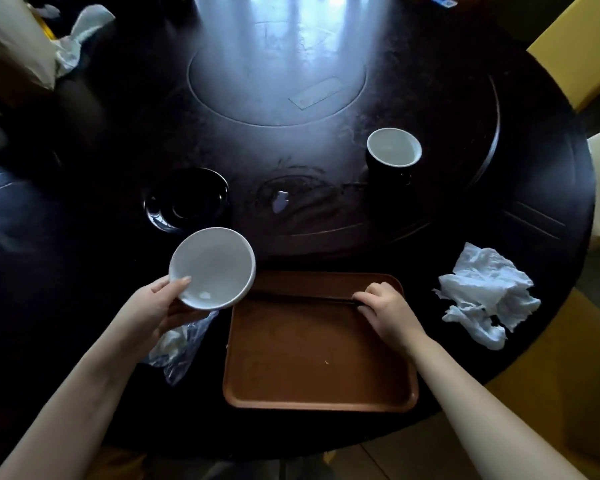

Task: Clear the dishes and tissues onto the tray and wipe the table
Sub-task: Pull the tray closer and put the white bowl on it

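Observation:
My left hand (160, 308) grips a white bowl (212, 268) by its near rim, tilted, just left of the brown tray (319, 372). My right hand (385, 308) is closed on dark chopsticks (291, 297) that lie across the far part of the tray. A black saucer (187, 199) sits behind the bowl. A dark cup with a white inside (394, 147) stands at the right on the inner turntable. Crumpled white tissues (482, 294) lie to the right of the tray. Under my left wrist a clear plastic wrapper (179, 344) with white tissue inside rests on the table.
The round dark table (84, 271) has a raised turntable with a small white scrap (280, 200) and smears on it. A white cloth (80, 36) lies at the far left. Yellow chairs (582, 46) stand to the right.

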Tool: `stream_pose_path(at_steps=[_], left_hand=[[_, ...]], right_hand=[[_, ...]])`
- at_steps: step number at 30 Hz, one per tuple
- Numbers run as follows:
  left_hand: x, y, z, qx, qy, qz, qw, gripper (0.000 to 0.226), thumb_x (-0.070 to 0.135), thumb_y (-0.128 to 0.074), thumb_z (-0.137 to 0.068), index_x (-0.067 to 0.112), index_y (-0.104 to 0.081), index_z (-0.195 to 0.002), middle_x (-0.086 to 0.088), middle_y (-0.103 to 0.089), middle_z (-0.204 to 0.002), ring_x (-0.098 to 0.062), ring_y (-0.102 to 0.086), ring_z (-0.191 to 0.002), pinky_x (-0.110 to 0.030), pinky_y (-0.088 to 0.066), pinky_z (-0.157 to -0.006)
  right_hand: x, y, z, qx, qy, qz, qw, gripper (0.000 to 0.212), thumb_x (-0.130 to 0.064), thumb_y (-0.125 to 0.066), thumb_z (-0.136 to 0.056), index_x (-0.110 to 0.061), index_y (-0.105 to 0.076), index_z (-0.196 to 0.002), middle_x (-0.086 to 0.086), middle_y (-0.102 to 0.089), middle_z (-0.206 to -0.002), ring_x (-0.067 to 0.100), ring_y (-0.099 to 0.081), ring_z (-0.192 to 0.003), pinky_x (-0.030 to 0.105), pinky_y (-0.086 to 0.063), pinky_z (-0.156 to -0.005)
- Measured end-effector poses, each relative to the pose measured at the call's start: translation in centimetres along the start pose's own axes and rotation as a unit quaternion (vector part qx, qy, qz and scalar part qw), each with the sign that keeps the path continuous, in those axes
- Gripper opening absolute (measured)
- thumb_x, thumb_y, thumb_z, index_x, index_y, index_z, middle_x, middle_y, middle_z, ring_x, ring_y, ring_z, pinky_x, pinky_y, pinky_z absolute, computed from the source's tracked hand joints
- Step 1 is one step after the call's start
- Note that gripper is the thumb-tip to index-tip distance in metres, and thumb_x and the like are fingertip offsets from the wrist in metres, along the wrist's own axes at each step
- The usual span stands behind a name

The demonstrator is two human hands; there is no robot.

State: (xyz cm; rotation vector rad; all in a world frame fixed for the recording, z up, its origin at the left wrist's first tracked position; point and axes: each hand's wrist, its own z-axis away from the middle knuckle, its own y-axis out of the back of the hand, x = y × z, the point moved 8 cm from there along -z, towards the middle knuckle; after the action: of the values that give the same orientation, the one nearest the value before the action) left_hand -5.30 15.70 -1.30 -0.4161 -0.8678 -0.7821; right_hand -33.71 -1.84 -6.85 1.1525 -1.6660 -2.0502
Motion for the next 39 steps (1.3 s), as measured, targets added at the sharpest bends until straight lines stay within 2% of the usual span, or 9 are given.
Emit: stream_pose_path(at_steps=[3, 8, 12, 18, 23, 30, 34, 37, 39], left_hand=[[-1.5, -0.2, 0.9, 0.008, 0.013, -0.006, 1.000, 0.014, 0.012, -0.046, -0.092, 0.009, -0.059, -0.094, -0.015, -0.063, -0.084, -0.013, -0.068, -0.052, -0.023, -0.057, -0.050], [-3.6, -0.6, 2.1, 0.013, 0.028, -0.001, 1.000, 0.018, 0.011, -0.047, -0.092, 0.004, -0.056, -0.105, -0.015, -0.063, -0.087, -0.023, -0.065, -0.067, -0.024, -0.057, -0.048], [-5.2, -1.0, 2.8, 0.013, 0.036, -0.012, 0.999, 0.017, 0.009, -0.046, -0.091, 0.004, -0.058, -0.103, -0.015, -0.063, -0.087, -0.027, -0.061, -0.077, -0.025, -0.057, -0.050], [-7.5, -1.8, 3.3, 0.002, 0.063, -0.025, 0.998, 0.013, 0.011, -0.048, -0.091, 0.010, -0.061, -0.096, -0.018, -0.063, -0.095, -0.027, -0.062, -0.080, -0.030, -0.059, -0.060], [-8.9, -2.0, 3.4, 0.005, 0.076, -0.038, 0.996, 0.012, 0.012, -0.049, -0.091, 0.012, -0.061, -0.095, -0.018, -0.063, -0.097, -0.027, -0.062, -0.081, -0.030, -0.058, -0.061], [-9.6, -2.9, 2.6, 0.004, 0.077, -0.036, 0.996, 0.016, 0.012, -0.051, -0.090, 0.011, -0.061, -0.102, -0.018, -0.063, -0.100, -0.028, -0.063, -0.082, -0.028, -0.059, -0.054], [-9.8, -3.8, 1.9, 0.009, 0.078, -0.030, 0.996, 0.015, 0.013, -0.052, -0.090, 0.012, -0.060, -0.102, -0.020, -0.061, -0.108, -0.030, -0.063, -0.087, -0.029, -0.060, -0.057], [-9.9, -4.6, 1.4, 0.003, 0.073, -0.018, 0.997, 0.014, 0.012, -0.052, -0.090, 0.017, -0.062, -0.097, -0.017, -0.062, -0.108, -0.028, -0.064, -0.088, -0.028, -0.059, -0.057], [-9.9, -5.1, 1.2, -0.004, 0.070, -0.016, 0.997, 0.018, 0.012, -0.052, -0.090, 0.012, -0.061, -0.105, -0.017, -0.062, -0.111, -0.026, -0.063, -0.089, -0.025, -0.058, -0.055]], right_hand=[[0.6, 0.2, -0.6, 0.042, -0.024, 0.042, 0.998, 0.027, -0.001, -0.077, -0.067, -0.006, -0.070, -0.093, 0.011, -0.064, -0.077, 0.033, -0.060, -0.073, 0.046, -0.055, -0.065], [-0.1, 0.1, 0.3, 0.098, -0.068, 0.055, 0.991, 0.038, -0.004, -0.076, -0.067, -0.007, -0.066, -0.104, 0.013, -0.064, -0.097, 0.034, -0.060, -0.090, 0.045, -0.051, -0.081], [-1.7, -1.0, 0.4, 0.093, -0.038, 0.064, 0.993, 0.039, -0.003, -0.081, -0.060, -0.006, -0.069, -0.097, 0.013, -0.064, -0.089, 0.034, -0.062, -0.080, 0.043, -0.052, -0.072], [-2.6, -0.6, -1.5, 0.113, -0.046, 0.081, 0.989, 0.026, -0.004, -0.079, -0.062, -0.008, -0.068, -0.085, 0.011, -0.062, -0.083, 0.030, -0.060, -0.078, 0.042, -0.051, -0.068], [-2.5, -1.7, -2.2, 0.091, -0.069, 0.030, 0.993, 0.015, 0.008, -0.070, -0.069, -0.001, -0.062, -0.077, 0.012, -0.057, -0.074, 0.027, -0.056, -0.060, 0.037, -0.052, -0.048], [-1.8, -1.4, -2.5, 0.106, -0.101, -0.002, 0.989, 0.013, -0.002, -0.067, -0.078, 0.002, -0.061, -0.089, 0.016, -0.059, -0.086, 0.030, -0.060, -0.076, 0.038, -0.055, -0.061], [-1.7, -1.6, -2.7, 0.092, -0.121, -0.011, 0.988, 0.014, -0.004, -0.061, -0.083, 0.001, -0.060, -0.095, 0.016, -0.058, -0.094, 0.030, -0.059, -0.085, 0.039, -0.054, -0.068], [-1.6, -1.3, -2.5, 0.080, -0.147, -0.038, 0.985, 0.021, -0.008, -0.058, -0.086, -0.001, -0.058, -0.106, 0.015, -0.057, -0.104, 0.029, -0.058, -0.094, 0.037, -0.052, -0.075], [-2.4, -0.6, -1.8, 0.090, -0.146, -0.077, 0.982, 0.027, -0.015, -0.058, -0.088, -0.003, -0.057, -0.112, 0.014, -0.057, -0.109, 0.026, -0.058, -0.096, 0.035, -0.050, -0.080]])
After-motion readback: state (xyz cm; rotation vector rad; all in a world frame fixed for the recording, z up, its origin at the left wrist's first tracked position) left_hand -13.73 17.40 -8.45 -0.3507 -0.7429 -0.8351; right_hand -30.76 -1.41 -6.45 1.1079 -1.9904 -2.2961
